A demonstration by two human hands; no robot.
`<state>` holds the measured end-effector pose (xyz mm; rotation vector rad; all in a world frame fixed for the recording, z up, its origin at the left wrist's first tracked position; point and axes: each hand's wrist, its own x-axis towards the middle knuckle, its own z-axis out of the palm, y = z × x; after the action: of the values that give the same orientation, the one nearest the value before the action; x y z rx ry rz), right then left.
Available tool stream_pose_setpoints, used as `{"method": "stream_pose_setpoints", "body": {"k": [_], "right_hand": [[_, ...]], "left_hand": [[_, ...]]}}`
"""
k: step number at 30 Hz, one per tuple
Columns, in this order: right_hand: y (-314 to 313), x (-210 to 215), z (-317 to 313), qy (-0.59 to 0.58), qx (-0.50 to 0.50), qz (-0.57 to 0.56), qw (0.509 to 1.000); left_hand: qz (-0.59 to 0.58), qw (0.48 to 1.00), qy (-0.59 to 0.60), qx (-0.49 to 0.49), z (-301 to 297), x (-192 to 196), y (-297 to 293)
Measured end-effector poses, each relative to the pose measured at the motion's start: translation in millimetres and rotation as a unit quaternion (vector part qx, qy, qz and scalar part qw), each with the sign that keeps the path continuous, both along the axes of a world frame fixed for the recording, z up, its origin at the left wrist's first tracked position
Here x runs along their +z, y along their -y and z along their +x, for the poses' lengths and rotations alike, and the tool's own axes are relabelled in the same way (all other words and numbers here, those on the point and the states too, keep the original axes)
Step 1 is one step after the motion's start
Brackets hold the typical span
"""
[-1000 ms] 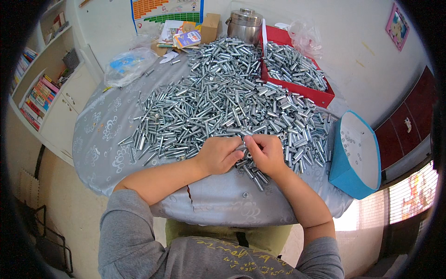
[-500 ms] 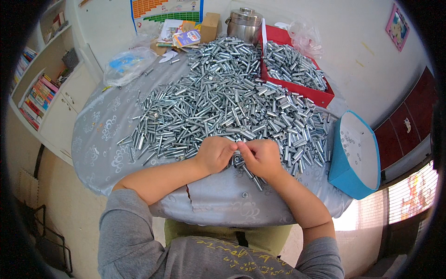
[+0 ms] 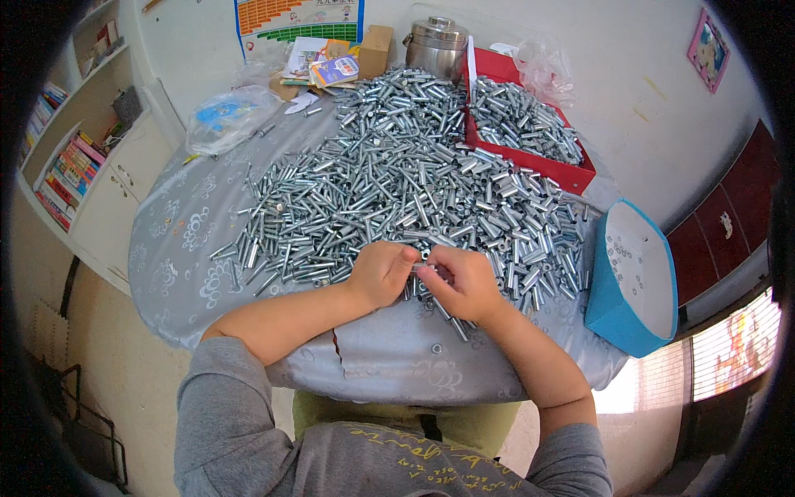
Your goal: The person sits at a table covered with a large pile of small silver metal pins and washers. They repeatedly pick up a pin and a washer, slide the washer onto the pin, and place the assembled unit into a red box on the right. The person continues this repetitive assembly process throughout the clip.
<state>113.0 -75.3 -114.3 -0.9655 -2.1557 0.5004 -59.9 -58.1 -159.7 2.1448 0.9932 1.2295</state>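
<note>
One slim metal piece [image 3: 420, 267], at the frame's centre, is pinched between the fingers of the left hand [image 3: 382, 275] and right hand [image 3: 464, 282], seemingly so that both ends are steadied. Loose metal parts [image 3: 396, 186] are heaped just beyond on the tabletop [image 3: 385, 358], probably for easy reach.

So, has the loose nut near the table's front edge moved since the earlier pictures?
No. The nut shows no visible shift any way: it lies just as far right of the cloth's dark tear.
</note>
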Motion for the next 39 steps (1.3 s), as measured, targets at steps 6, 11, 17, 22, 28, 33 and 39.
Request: {"method": "stream_pose_setpoints", "body": {"k": [6, 11, 17, 22, 28, 33, 39], "right_hand": [[0.3, -1.9, 3.3, -0.041, 0.016, -0.043, 0.998], [-2.8, -10.4, 2.7, -0.139, 0.062, -0.093, 0.984], [-10.2, -26.0, -3.2, -0.213, 0.088, -0.067, 0.971], [-5.8, -17.0, -5.7, -0.194, 0.083, -0.071, 0.975], [-4.6, -10.0, 4.4, -0.142, 0.059, -0.114, 0.982], [-4.0, -8.3, 2.3, -0.098, 0.024, -0.169, 0.980], [-1.2, -2.6, -1.0, -0.115, 0.013, -0.126, 0.985]], "left_hand": [[0.003, 1.000, -0.016, -0.022, -1.7, 6.2, 2.0], [0.041, 0.999, -0.007, -0.022, 0.7, 6.8, 3.1], [0.021, 1.000, -0.015, 0.008, -1.4, 4.5, -0.4], [-0.023, 0.998, -0.045, 0.024, -5.1, 2.4, -2.2], [-0.001, 0.999, -0.050, 0.018, -2.2, 4.3, 1.3], [-0.001, 0.998, -0.052, 0.027, -3.9, 4.6, 0.8], [-0.010, 0.998, -0.057, 0.015, -3.9, 7.9, 2.9]]}}
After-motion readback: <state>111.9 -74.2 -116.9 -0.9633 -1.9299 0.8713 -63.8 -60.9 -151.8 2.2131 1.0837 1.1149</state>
